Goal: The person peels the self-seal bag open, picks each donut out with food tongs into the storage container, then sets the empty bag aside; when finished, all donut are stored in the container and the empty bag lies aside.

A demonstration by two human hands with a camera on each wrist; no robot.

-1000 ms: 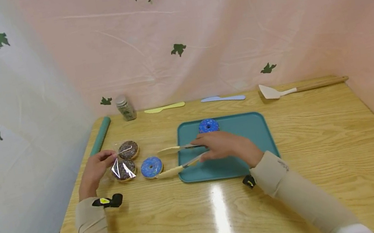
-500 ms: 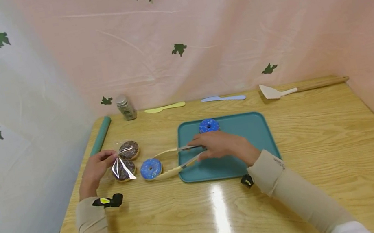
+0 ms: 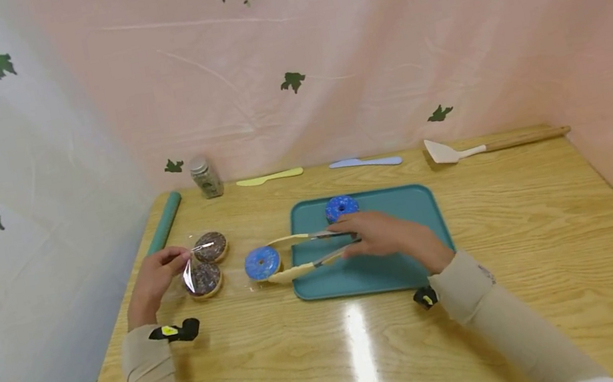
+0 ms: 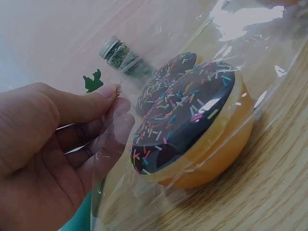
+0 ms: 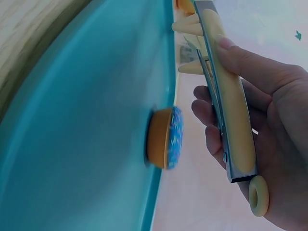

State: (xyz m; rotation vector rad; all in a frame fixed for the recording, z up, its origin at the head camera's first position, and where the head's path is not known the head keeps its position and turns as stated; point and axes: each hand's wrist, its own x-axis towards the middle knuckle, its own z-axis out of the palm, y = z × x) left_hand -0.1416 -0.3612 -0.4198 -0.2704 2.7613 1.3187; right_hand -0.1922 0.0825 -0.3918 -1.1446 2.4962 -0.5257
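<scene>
Along the back edge of the bench (image 3: pixel 335 362) lie, from left to right, a lidded glass jar (image 3: pixel 206 177) standing near the back left corner, a yellow knife (image 3: pixel 270 177), a blue knife (image 3: pixel 365 162) and a wooden-handled spatula (image 3: pixel 458 153) towards the right corner. A green rod (image 3: pixel 166 220) follows the left edge, its near end hidden by the left hand (image 3: pixel 157 280). The right hand (image 3: pixel 381 236) is curled round the tongs (image 3: pixel 299 270) above the tray (image 3: pixel 402 219), blocking part of it in the head view. At the tong tips, left of the tray, is the light-blue doughnut (image 3: pixel 262 263); whether it is clear of the bench I cannot tell.

The left wrist view shows what glare obscures from above: thumb and finger together on the film of a clear bag (image 4: pixel 248 21), and many-coloured sprinkles on the chocolate doughnuts (image 3: pixel 204 280). The right wrist view adds the tongs' end ring (image 5: pixel 259 196) and the thumb along one handle.

Two chocolate doughnuts sit inside the bag; the tray holds a dark-blue doughnut (image 3: pixel 341 207) by its back edge
</scene>
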